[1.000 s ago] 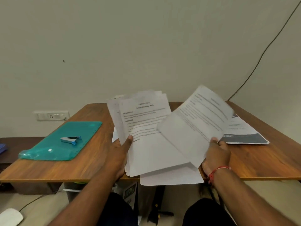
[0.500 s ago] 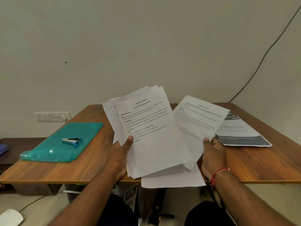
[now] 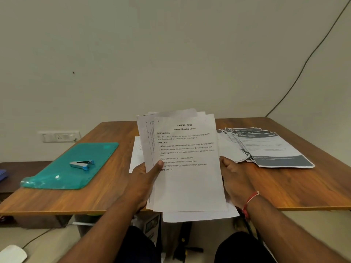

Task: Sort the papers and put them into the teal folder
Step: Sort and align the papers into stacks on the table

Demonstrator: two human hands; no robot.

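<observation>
- The stack of papers (image 3: 190, 179) is held up, tilted, above the near edge of the table (image 3: 303, 186). Its top sheet is headed "TASK ID: 2652, Screen Cleaning Check".
- The left hand (image 3: 144, 179) grips the stack at its left edge, the thumb lying across the front of the top sheet and the fingers behind.
- The right hand (image 3: 235, 179) is against the stack's right edge. Its fingers are hidden behind the sheets, so I cannot tell whether it grips.
- A loose white sheet (image 3: 199, 217) lies under the stack and overhangs the table's near edge.
- Fanned printed sheets (image 3: 275, 149) with dark grey bands lie on the table to the right.
- The teal folder (image 3: 57, 171) lies flat on the table's left side, well apart from the stack, with a staple remover (image 3: 82, 164) resting on it.
</observation>
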